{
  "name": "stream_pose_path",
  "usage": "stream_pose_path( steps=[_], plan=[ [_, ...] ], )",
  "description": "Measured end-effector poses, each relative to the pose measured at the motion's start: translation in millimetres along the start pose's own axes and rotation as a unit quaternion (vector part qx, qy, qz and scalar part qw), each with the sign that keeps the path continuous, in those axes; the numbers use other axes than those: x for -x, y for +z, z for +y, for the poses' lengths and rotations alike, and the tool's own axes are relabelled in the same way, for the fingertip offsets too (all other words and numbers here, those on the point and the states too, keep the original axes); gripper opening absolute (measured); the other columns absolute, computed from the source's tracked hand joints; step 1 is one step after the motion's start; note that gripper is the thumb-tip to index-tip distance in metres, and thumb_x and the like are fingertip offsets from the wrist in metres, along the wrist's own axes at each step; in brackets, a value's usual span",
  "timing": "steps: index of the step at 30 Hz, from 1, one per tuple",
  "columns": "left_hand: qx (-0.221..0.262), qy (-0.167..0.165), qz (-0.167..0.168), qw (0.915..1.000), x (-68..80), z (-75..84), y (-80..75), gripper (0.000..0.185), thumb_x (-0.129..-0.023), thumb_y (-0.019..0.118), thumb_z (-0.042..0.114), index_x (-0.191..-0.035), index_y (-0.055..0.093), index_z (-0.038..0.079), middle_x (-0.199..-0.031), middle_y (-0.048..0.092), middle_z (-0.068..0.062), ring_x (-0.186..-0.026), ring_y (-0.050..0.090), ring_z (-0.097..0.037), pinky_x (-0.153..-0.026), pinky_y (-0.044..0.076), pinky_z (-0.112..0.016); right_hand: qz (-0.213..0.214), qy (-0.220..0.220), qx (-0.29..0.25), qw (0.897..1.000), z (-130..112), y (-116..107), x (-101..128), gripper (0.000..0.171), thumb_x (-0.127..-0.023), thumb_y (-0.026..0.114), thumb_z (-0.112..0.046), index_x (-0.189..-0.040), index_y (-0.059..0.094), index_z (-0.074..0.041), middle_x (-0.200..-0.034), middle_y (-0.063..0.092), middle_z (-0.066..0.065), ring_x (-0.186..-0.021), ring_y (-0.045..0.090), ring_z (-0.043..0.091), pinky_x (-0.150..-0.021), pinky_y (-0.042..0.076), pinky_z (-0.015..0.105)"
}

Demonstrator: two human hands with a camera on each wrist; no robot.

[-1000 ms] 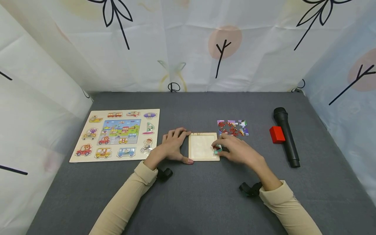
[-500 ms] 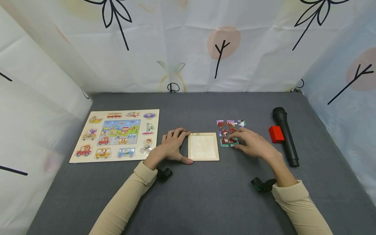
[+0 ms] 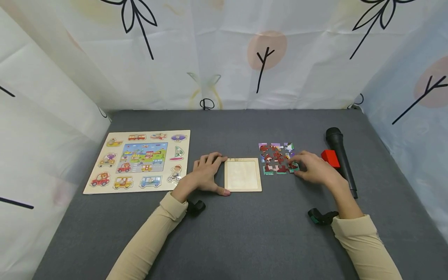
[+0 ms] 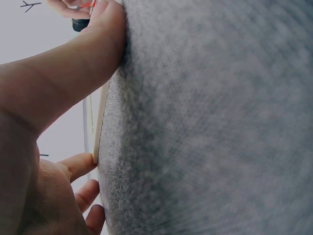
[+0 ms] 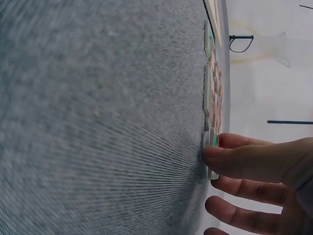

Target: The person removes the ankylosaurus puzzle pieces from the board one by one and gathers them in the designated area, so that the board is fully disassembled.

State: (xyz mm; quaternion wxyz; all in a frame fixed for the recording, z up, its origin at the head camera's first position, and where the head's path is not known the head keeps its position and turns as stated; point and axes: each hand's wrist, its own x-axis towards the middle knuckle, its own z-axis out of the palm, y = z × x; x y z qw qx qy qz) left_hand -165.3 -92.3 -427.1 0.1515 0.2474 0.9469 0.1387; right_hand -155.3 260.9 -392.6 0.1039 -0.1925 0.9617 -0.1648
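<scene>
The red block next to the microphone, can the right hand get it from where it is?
Probably yes. The right hand sits at the jigsaw pieces, and the red block lies just beyond its knuckles, with nothing between. The microphone is on the block's far side.

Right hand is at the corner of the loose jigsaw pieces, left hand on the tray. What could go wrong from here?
1. The pieces lie loosely joined on the cloth; the right hand pushing the corner piece could shove the others apart.
2. The red block and microphone sit close behind that hand; a backward move may knock them.
3. The left hand only rests against the tray, which could slide.
</scene>
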Motion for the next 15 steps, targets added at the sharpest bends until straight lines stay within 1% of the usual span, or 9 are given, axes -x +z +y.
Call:
stream_pose_path(
  steps=[7, 12, 15],
  plan=[
    [0.002, 0.001, -0.001, 1.0, 0.7, 0.6, -0.9, 0.113, -0.055, 0.069, 0.075, -0.146, 0.025, 0.023, -0.147, 0.018, -0.004, -0.13, 0.019, -0.031, -0.096, 0.023, -0.05, -0.007, 0.007, -0.002, 1.0, 0.0, 2.4, 0.6, 0.035, -0.08, 0.07, -0.007, -0.114, 0.064, -0.006, -0.112, 0.055, 0.021, -0.087, 0.053, 0.028, -0.07, 0.045, 0.043],
    [0.002, 0.004, -0.001, 1.0, 1.7, 1.1, -0.7, 0.113, -0.056, 0.069, 0.074, -0.146, 0.024, 0.023, -0.148, 0.019, -0.004, -0.13, 0.019, -0.031, -0.096, 0.023, -0.05, -0.015, 0.01, -0.008, 1.0, 1.2, 3.1, 0.8, 0.034, -0.079, 0.07, -0.006, -0.113, 0.065, -0.005, -0.102, 0.056, 0.015, -0.08, 0.05, 0.024, -0.065, 0.042, 0.037],
    [-0.007, 0.009, 0.0, 0.9999, 2.1, -0.2, 0.7, 0.112, -0.057, 0.067, 0.075, -0.146, 0.024, 0.023, -0.147, 0.019, -0.004, -0.13, 0.019, -0.031, -0.096, 0.024, -0.05, -0.017, 0.009, -0.009, 1.0, 1.2, 3.8, 1.0, 0.034, -0.079, 0.07, -0.006, -0.113, 0.065, -0.004, -0.099, 0.055, 0.014, -0.077, 0.048, 0.022, -0.064, 0.041, 0.035]
  ],
)
